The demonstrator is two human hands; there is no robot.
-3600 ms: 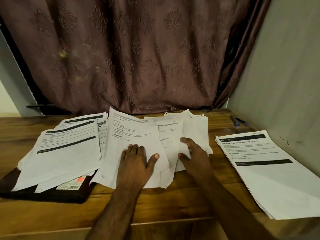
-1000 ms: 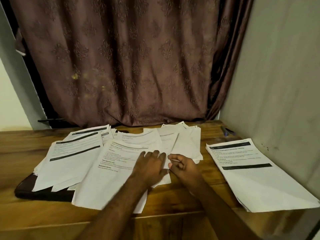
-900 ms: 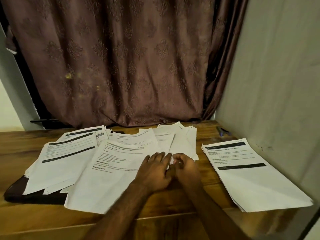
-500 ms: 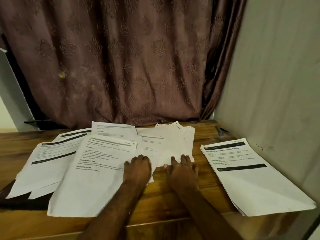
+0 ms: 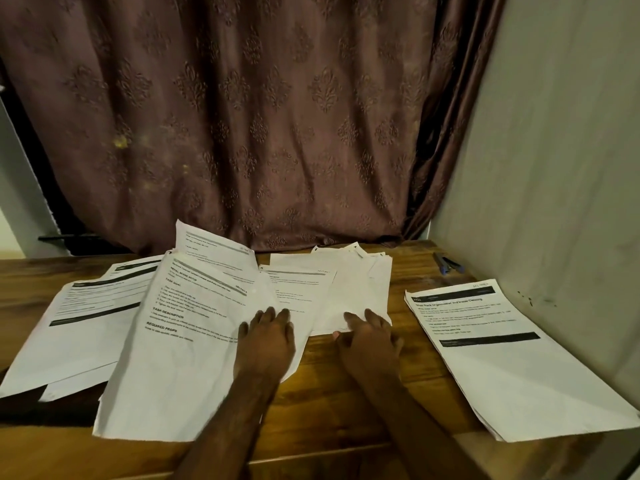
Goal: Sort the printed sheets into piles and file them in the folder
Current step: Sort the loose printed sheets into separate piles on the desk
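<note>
Printed sheets lie spread over a wooden table (image 5: 332,403). My left hand (image 5: 265,341) presses flat on the right edge of a large printed sheet (image 5: 180,348) that lies over the left pile (image 5: 79,327). My right hand (image 5: 367,336) rests with straight fingers on the near edge of the fanned middle sheets (image 5: 349,292). A separate pile with black header bars (image 5: 502,355) sits at the right. A dark folder (image 5: 45,410) shows under the left pile at the near left.
A brown patterned curtain (image 5: 259,133) hangs behind the table. A grey wall (image 5: 554,168) runs close along the right side. Two pens (image 5: 446,263) lie at the far right corner. The table's front edge is near my forearms.
My left hand has slid the large printed sheet leftward over the left pile. My hands, close together a second ago, have come apart. My right hand stays on the middle sheets.
</note>
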